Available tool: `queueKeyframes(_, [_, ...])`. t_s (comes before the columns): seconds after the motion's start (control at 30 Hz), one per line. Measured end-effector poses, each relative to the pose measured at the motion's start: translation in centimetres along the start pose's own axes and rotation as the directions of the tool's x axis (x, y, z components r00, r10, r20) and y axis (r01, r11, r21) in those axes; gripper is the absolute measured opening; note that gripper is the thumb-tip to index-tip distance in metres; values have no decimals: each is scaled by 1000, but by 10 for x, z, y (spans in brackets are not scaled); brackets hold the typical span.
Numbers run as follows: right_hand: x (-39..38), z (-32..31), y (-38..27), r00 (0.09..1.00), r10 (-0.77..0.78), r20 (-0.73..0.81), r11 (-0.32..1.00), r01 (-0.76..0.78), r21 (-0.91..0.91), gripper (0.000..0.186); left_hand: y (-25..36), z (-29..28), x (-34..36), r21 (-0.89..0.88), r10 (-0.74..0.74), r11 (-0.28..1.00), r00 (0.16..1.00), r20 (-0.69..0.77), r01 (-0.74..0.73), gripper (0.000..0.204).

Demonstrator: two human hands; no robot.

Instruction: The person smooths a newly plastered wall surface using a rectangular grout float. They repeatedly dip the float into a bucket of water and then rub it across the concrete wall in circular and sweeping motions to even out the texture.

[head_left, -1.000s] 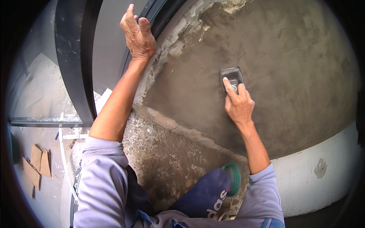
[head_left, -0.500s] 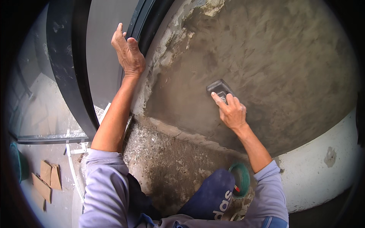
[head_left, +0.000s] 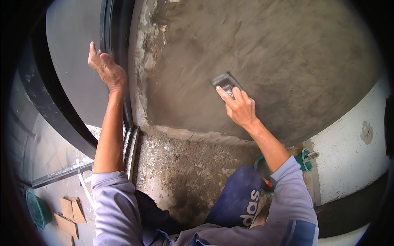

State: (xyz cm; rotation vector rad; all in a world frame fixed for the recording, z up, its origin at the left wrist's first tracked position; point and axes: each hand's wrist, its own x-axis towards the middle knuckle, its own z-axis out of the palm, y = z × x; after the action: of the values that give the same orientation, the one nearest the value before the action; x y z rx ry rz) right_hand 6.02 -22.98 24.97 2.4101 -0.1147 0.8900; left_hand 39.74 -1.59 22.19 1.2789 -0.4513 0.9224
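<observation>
My right hand grips a dark rectangular plastering float and holds its face to the wet grey-brown plaster of the wall. The index finger stretches along the float; its handle is mostly hidden beneath my fingers. To the left, my left hand is raised with its fingers spread, holding nothing. It is at the dark door frame beside the plaster's rough edge; whether the hand rests against the frame I cannot tell.
Rough, mortar-spattered ground lies below the wall. A green basin with a red object sits by my right knee, and a smaller green container is beyond my forearm. Lower left are a green bucket and cardboard pieces.
The view has turned, so the frame sits further left and the smaller green container shows. Float and right hand appear slightly higher and further left in the picture. Left hand stays open.
</observation>
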Motion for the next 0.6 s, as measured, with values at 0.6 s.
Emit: queueKeyframes(0.6, [-143, 22, -22, 738, -86, 669, 924, -193, 331, 58, -10, 1, 59, 154, 284, 940, 949, 137, -304, 107])
